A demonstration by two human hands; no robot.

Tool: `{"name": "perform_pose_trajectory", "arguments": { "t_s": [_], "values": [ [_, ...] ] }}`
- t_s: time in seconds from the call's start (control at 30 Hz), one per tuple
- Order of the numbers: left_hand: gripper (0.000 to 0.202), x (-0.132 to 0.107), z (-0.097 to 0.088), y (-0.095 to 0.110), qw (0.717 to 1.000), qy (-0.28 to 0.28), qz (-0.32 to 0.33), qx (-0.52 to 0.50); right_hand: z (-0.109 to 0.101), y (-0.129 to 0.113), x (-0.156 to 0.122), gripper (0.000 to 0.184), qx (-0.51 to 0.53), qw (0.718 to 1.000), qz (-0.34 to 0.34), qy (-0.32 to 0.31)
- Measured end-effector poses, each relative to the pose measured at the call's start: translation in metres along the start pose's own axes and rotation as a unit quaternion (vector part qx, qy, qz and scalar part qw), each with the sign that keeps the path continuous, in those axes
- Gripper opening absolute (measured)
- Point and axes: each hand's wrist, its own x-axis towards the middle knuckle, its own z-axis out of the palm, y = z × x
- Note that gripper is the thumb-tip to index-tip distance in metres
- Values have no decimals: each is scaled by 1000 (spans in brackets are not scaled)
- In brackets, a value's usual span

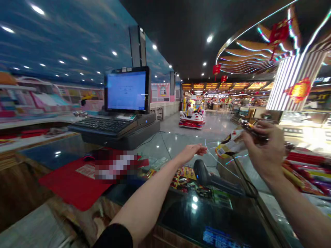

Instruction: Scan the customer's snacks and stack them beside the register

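My right hand [269,151] is closed around a small snack packet [231,144], white with yellow and dark printing, held up over the counter. Something shiny and dark also shows at its fingers, too blurred to name. My left hand [192,153] reaches out over the glass counter, fingers stretched towards the packet but apart from it, with nothing in them. Just below and right of that hand, a black handheld barcode scanner [217,179] lies on the counter glass [181,213]. Colourful small packages [183,175] show through the glass near my left forearm.
A cash register with a lit screen [126,91] and a keyboard [106,124] stands to the left. A red mat [74,186] lies in front of it, with a black mouse [95,155]. Bright packaged goods [307,172] sit at the right. A white-and-red ride car [191,119] stands beyond.
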Motion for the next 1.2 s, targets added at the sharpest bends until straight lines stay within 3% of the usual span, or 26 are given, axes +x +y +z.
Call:
{"name": "perform_pose_trajectory", "arguments": {
  "t_s": [0.23,0.4,0.57,0.73,0.93,1.2],
  "values": [
    [56,0,-4,2,998,-17,-25,-60,26,-11,-13,24,56,994,88,-23],
    [47,3,-7,0,995,29,-62,-78,38,-16,-25,28,126,980,149,-25],
    [44,8,-13,-5,986,98,-100,-88,43,-18,-35,29,170,969,160,-85],
    [42,14,-24,-11,977,198,-55,-57,49,-15,-41,32,206,947,198,-146],
    [32,19,-43,-18,965,257,50,-23,52,-9,-45,30,231,906,260,-239],
    [29,16,-52,-27,939,295,31,174,60,18,-64,30,184,869,320,-330]
  ]
}}
